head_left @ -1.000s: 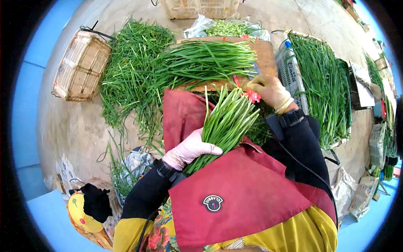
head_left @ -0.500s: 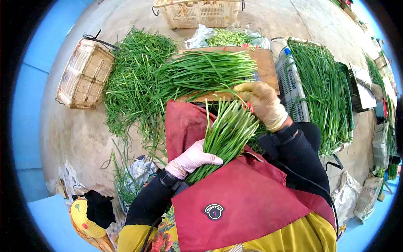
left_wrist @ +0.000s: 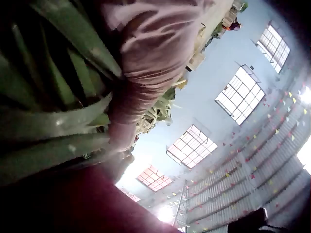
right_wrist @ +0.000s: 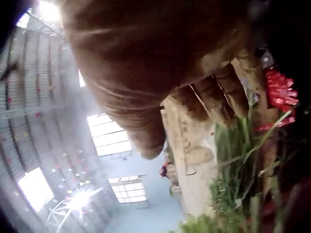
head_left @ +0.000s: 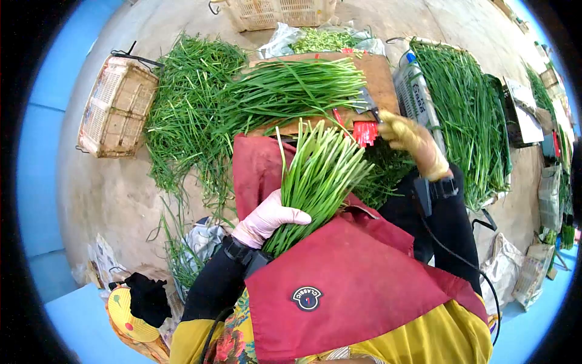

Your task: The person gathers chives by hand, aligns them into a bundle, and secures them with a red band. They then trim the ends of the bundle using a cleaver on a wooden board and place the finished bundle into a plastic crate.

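My left hand, in a pale pink glove, grips a thick bunch of garlic chives, thumb across the front. The pale cut ends point up and away; the lower leaves go behind the red apron. In the left wrist view the glove wraps green leaves. My right hand, in a yellowish glove, is off to the right of the bunch, fingers loosely bent. Its fingertips overlap the handle end of a grey blade. The right wrist view shows thumb and fingers apart, holding nothing.
Red tie strips hang at the near edge of a wooden board. More chives lie across the board, beside a loose heap on the floor. A filled crate stands right, an upturned crate left.
My right hand went from the red strips to the tips of the bunch, then drew back to the right. My left hand keeps its hold, shifting slightly left.
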{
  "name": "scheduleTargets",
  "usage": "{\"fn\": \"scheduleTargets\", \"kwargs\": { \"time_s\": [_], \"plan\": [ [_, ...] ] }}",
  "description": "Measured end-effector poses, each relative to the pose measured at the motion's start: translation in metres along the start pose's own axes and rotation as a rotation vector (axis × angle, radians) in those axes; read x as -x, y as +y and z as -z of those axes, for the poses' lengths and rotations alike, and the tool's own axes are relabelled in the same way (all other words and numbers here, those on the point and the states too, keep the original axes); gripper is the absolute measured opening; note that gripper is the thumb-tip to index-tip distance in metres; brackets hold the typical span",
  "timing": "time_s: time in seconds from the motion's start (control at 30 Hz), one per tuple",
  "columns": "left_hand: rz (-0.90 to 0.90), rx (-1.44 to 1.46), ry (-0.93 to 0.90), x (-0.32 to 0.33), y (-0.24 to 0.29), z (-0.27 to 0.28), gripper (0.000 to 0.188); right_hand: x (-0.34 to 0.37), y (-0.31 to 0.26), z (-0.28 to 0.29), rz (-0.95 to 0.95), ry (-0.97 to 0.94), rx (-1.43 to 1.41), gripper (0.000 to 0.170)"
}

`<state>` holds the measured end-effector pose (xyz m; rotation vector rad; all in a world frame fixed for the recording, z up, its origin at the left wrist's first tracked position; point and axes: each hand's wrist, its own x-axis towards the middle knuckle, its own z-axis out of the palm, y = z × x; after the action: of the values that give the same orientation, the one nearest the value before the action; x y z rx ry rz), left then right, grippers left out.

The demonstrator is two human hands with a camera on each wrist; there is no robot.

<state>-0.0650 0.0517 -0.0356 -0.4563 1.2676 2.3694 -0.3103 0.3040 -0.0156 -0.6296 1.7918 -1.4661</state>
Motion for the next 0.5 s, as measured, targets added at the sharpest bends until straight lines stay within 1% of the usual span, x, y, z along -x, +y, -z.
{"fn": "scheduleTargets", "kwargs": {
  "time_s": [0.03,0.07,0.1,0.13,0.17,0.23,0.3,0.33,0.37,0.43,0.47,0.5],
  "plan": [
    [-0.010,0.041,0.022,0.001,-0.001,0.002,0.072,0.010,0.019,0.005,-0.151,0.069,-0.088,0.068],
    [-0.013,0.018,0.024,0.002,0.003,0.001,0.073,0.019,0.045,0.009,-0.227,-0.008,-0.286,0.072],
    [-0.012,0.024,0.027,0.002,0.001,0.004,0.073,0.029,0.060,0.002,-0.331,-0.101,-0.400,0.078],
    [-0.016,0.013,0.031,0.000,-0.002,0.007,0.073,0.038,0.056,-0.015,-0.412,-0.171,-0.348,0.082],
    [-0.021,-0.003,0.031,-0.002,-0.005,0.010,0.073,0.041,0.051,-0.030,-0.513,-0.262,-0.231,0.086],
    [-0.010,-0.008,0.022,-0.006,-0.003,0.008,0.073,0.041,0.063,-0.054,-0.277,-0.483,-0.450,0.089],
    [-0.009,0.052,-0.002,-0.006,0.005,-0.005,0.064,0.020,0.058,-0.077,-0.039,-0.491,-0.506,0.077],
    [-0.017,-0.092,0.017,-0.008,0.010,-0.008,0.075,0.005,0.053,-0.091,0.139,-0.387,-0.461,0.074],
    [-0.023,-0.100,0.019,-0.012,0.016,-0.013,0.075,-0.004,0.044,-0.102,0.072,-0.334,-0.598,0.076],
    [-0.410,-0.525,0.111,-0.018,0.026,-0.020,0.091,-0.012,0.027,-0.118,0.149,-0.286,-0.898,0.081],
    [-0.312,-0.821,0.188,-0.015,0.033,-0.013,0.104,-0.017,0.025,-0.124,0.105,-0.255,-0.939,0.085],
    [-0.316,-0.824,0.202,-0.014,0.039,-0.015,0.104,-0.022,0.023,-0.132,0.159,-0.236,-0.964,0.085]
  ]
}}
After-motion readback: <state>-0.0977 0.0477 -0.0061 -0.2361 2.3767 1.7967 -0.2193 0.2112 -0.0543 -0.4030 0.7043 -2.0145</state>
